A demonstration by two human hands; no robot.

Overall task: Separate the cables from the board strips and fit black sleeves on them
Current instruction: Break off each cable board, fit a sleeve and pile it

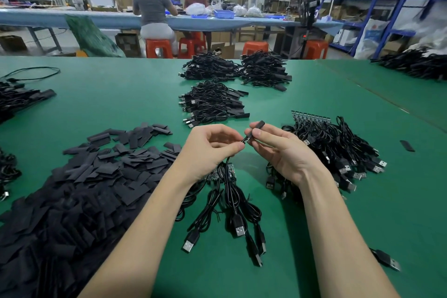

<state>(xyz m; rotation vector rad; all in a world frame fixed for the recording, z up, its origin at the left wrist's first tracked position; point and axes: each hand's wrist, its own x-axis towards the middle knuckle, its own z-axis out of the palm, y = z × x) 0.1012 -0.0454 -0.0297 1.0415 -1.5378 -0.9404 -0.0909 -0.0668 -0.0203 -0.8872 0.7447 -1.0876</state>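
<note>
Above the middle of the green bench (121,94), both hands are raised and meet over a small job. The left hand (208,147) pinches the end of a thin black cable (228,164) between thumb and fingertip, the rest of the cable hanging down to the bench. The right hand (278,150) grips a short black sleeve (254,132) between thumb and forefinger, its lower mouth lined up with the cable end; the two appear to touch, so the sleeve looks to be going on, held in the air where both ends can be steered.

Under the wrists lies a small bunch of USB cables (237,222), with part of a board strip (219,173) half hidden beneath the left hand. To the left spreads a large heap of loose sleeves (84,184), within easy reach for the next pick. To the right sits a pile of cables on board strips (333,143), probably waiting to be separated. Further back, three bundles of finished cables (212,101) lie well apart from the work. One stray sleeve (407,145) lies at far right. Nothing blocks the hands.
</note>
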